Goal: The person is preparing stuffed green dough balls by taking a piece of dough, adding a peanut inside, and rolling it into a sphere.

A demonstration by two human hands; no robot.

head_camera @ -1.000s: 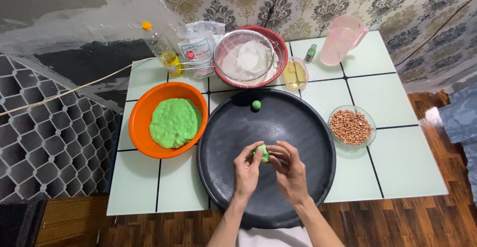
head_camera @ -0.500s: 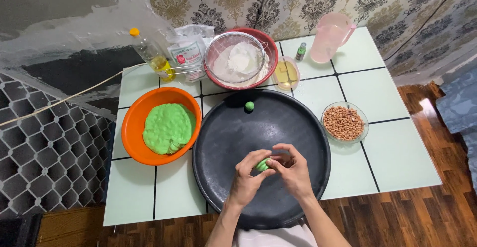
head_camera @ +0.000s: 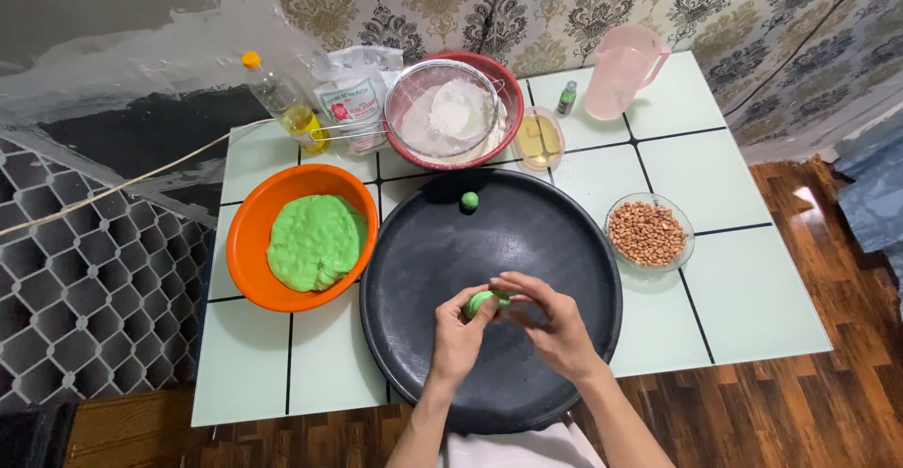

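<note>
Both my hands work a small piece of green dough (head_camera: 483, 301) over the near half of a large round black tray (head_camera: 414, 261). My left hand (head_camera: 457, 338) cups the dough from below and the left. My right hand (head_camera: 553, 322) pinches it from the right with its fingertips. One finished green dough ball (head_camera: 468, 201) rests alone at the far edge of the tray. To the left, an orange bowl (head_camera: 246, 242) holds a big mass of green dough (head_camera: 315, 240).
A glass bowl of peanuts (head_camera: 647, 231) sits right of the tray. At the back stand an oil bottle (head_camera: 282, 103), a flour bag (head_camera: 350, 99), a red bowl with a sieve of flour (head_camera: 451, 111), a small oil dish (head_camera: 537, 139), a small green bottle (head_camera: 566, 97) and a pink jug (head_camera: 621, 71).
My hands have stayed over the near part of the tray, turning the green dough piece between them. The camera view has shifted slightly; nothing else on the table has moved.
</note>
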